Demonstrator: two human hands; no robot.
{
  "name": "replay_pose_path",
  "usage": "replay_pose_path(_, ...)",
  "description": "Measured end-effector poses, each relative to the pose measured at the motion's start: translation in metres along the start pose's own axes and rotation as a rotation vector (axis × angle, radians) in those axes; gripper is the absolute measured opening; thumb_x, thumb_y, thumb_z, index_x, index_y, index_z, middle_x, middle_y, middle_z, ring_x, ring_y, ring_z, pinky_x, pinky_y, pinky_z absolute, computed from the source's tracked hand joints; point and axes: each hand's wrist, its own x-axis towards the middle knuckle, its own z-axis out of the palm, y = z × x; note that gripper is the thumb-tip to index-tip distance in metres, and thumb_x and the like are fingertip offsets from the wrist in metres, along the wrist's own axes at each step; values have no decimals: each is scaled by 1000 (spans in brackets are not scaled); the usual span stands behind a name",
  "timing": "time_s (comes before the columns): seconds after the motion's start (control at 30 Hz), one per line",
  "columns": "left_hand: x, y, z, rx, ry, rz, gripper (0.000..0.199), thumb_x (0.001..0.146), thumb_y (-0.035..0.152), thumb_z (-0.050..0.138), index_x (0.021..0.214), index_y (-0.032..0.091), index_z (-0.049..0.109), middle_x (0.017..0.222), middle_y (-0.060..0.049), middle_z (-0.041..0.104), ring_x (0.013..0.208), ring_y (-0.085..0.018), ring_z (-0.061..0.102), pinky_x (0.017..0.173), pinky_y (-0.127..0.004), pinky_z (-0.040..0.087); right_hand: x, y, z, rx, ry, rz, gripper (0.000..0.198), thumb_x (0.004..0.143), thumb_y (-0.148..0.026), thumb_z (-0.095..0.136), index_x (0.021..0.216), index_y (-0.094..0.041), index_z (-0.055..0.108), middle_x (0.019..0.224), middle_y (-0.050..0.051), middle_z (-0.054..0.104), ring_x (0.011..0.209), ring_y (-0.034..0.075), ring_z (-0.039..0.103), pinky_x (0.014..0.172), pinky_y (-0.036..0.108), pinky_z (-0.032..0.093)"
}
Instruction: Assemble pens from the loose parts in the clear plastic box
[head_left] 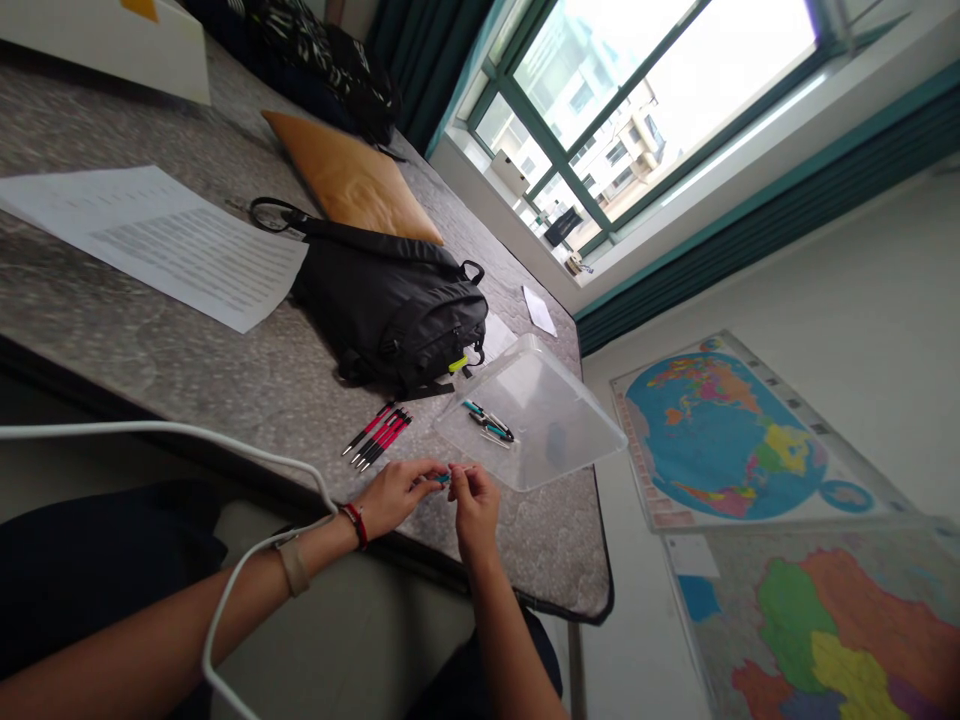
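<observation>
Near the table edge, my left hand (397, 496) pinches a small blue pen part (444, 479) between thumb and fingers. My right hand (475, 500) meets it from the other side, its fingertips closed on something thin and pale, partly hidden. Just beyond my left hand lie several red and black pens (384, 440), side by side. In front of my right hand is a clear plastic box (555, 410). Blue and black pen parts (489, 420) and thin white pieces lie inside it.
A black backpack (397, 300) lies beyond the pens, with a brown envelope (352, 180) behind it. Printed paper (202, 240) lies at left. A white cable (172, 428) crosses my left forearm. Maps (735, 430) hang on the right wall, beyond the table's corner (600, 600).
</observation>
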Motion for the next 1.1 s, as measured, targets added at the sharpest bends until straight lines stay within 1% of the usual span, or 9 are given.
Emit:
replay_pose_path(0.27,-4,9,2,30,15,31,28,91,37,53,107,23,71,97,-3,75,90,-19,68,80,-25,49,-12,7,5,5,136,-23,32,87,-44,63,69,-19,60,69,-1,57,65,14,52,65,26,42)
replay_pose_path(0.4,-5,11,3,26,-18,42,27,92,39,52,104,23,71,98,-2,75,92,-19,68,83,-26,49,-16,10,2,34,114,-6,30,85,-43,67,70,-18,61,79,2,60,72,15,56,66,26,45)
replay_pose_path(0.5,-4,9,4,8,-29,1,29,91,41,53,105,23,70,99,-3,75,92,-20,68,82,-26,51,-18,14,-2,28,51,24,26,80,-43,72,82,-18,67,90,4,64,77,16,59,70,27,47)
replay_pose_path(0.6,-1,6,4,-7,-9,-27,29,90,41,54,105,23,70,100,-4,75,93,-20,68,81,-27,52,-19,23,-12,7,47,37,44,76,-42,77,110,-19,65,97,5,64,73,15,58,67,27,48)
replay_pose_path(0.7,1,5,3,-20,20,-32,28,90,41,54,104,22,69,100,-4,74,94,-20,67,82,-27,52,-13,39,-32,-108,96,2,41,82,-43,69,115,-18,64,93,5,64,75,16,59,66,26,47)
replay_pose_path(0.8,1,4,3,-33,23,-40,27,89,41,55,102,22,69,99,-4,74,93,-20,67,82,-27,52,8,58,-61,-287,109,-31,31,89,-42,58,105,-17,68,91,6,65,77,18,59,65,27,47)
replay_pose_path(0.9,2,2,3,-27,8,-39,25,89,40,54,100,22,68,94,-4,74,90,-20,67,80,-27,51,45,77,-90,-498,128,-37,29,88,-35,54,103,-15,68,96,9,66,75,18,61,72,31,49)
replay_pose_path(0.97,2,0,3,-14,5,-45,23,88,39,55,99,22,68,91,-3,73,89,-19,67,79,-27,50,75,86,-105,-651,127,41,31,85,-28,55,108,-12,67,107,13,65,75,18,62,77,31,49)
replay_pose_path(1.1,3,-1,3,8,13,-64,19,87,37,57,95,22,65,89,-3,72,86,-19,66,77,-28,50,130,94,-121,-990,62,231,34,82,-15,56,114,-10,67,116,17,65,106,23,61,91,27,44)
